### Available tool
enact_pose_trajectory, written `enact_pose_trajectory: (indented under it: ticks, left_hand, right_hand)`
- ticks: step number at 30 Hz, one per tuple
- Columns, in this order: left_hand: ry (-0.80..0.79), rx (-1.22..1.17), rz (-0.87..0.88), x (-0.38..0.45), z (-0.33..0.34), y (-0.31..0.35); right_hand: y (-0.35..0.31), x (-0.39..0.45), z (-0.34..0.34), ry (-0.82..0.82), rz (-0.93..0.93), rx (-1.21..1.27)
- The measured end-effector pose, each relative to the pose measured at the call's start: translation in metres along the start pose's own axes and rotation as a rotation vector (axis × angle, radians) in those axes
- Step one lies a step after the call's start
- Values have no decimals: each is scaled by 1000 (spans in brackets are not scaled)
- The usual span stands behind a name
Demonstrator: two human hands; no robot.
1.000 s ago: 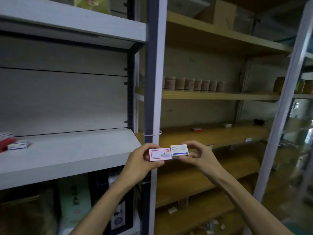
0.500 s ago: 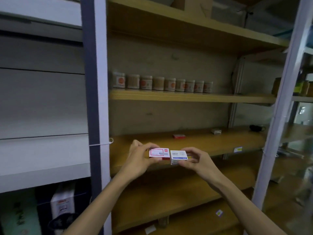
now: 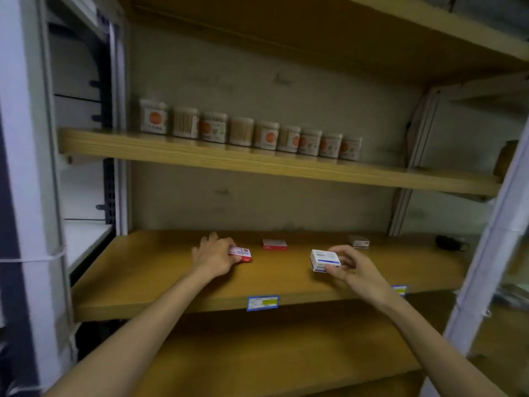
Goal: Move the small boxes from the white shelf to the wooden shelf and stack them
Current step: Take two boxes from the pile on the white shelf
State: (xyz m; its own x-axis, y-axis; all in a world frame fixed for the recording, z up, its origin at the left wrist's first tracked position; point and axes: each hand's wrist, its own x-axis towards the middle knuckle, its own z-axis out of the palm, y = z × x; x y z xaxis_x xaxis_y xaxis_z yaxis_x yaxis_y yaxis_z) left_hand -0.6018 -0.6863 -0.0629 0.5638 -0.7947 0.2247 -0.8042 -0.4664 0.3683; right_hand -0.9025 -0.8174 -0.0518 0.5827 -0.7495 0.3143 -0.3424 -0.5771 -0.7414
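pinching a red-and-white box (image 3: 240, 252), the left hand (image 3: 213, 255) has its fingers curled over the top and the box is down at, or right on, the board of the wooden shelf (image 3: 160, 270); contact is hard to call from here. the right hand (image 3: 350, 266) has thumb and fingertips clamped on a white-and-blue box (image 3: 325, 260), held tilted just above the board. just past the left fingertips, toward the back, a red box (image 3: 274, 244) lies flat; beyond the right fingers a pale box (image 3: 359, 241) lies near the back wall. both carried boxes are well apart. this looks like the placing step, boxes arrived but none stacked yet. next move, as i read it: seat one box square on a resting one, edges lined up, ease the fingers off without nudging it. further out, jars (image 3: 249, 131) line the shelf above, a price label (image 3: 262, 303) marks the front edge, and the white shelf (image 3: 84, 236) sits off left.
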Motion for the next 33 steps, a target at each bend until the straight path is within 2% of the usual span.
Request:
enact_pose_trajectory:
  ticks: [12,22,24,28,33]
  left_hand:
    - [-18,103,-158,58,30,42]
    - [54,163,-222,62,37,50]
    - [127,243,-189,55,34,59]
    - [245,363,23,39,29,96]
    - [222,324,158,29,31,142]
  right_hand:
    - [80,82,-58,-83,-54,-199]
    - [115,143,-75,-42,-86,-412]
    - [118,153,-73,-76,-104,-474]
    - [125,169,-68,-98,-104,-584]
    - [139,175,-62,-80,-55,-656]
